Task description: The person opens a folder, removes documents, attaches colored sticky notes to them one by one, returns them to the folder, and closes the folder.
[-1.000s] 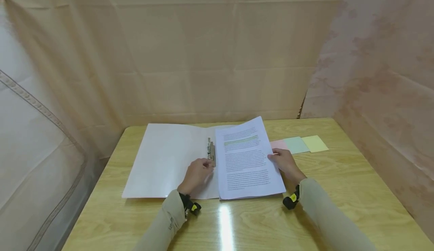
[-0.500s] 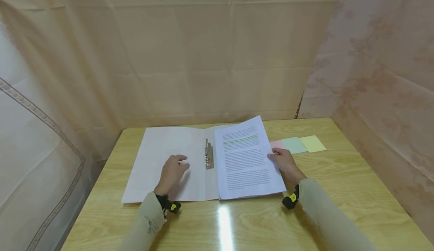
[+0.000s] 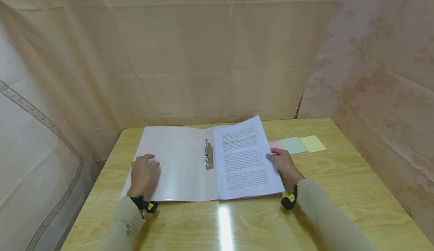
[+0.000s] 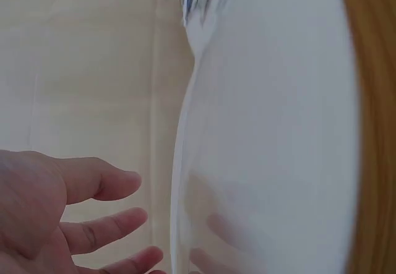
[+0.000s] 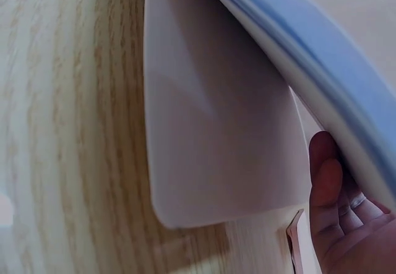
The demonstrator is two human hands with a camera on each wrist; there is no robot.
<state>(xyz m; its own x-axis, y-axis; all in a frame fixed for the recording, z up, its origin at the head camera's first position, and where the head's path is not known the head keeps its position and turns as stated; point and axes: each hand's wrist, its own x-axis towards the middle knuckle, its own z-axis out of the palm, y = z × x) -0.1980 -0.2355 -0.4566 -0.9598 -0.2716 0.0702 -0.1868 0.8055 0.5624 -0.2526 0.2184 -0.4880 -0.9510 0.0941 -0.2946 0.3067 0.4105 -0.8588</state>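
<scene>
A white folder [image 3: 179, 160] lies spread open on the table, a metal clip [image 3: 208, 155] fixed by its spine. My right hand [image 3: 285, 165] holds a stack of printed sheets [image 3: 245, 160] by the right edge, tilted above the folder's right cover. A green highlighted line crosses the top page. In the right wrist view, fingers [image 5: 325, 181] curl beneath the stack, with the right cover [image 5: 223, 138] visible below it. Over the left cover's outer side hovers my left hand [image 3: 144, 174]. Its loosely spread, empty fingers [image 4: 105, 231] are near the glossy cover [image 4: 278, 119] in the left wrist view.
Pink [image 3: 277, 144], green [image 3: 294, 145] and yellow sticky notes [image 3: 313, 143] lie in a row right of the papers. The wooden table [image 3: 257, 224] ends at a beige curtain [image 3: 176, 63] behind, with more cloth hanging on both sides.
My left hand has left the metal clip and moved leftward across the left cover to near its outer edge. The right hand and the sheets have stayed almost in place.
</scene>
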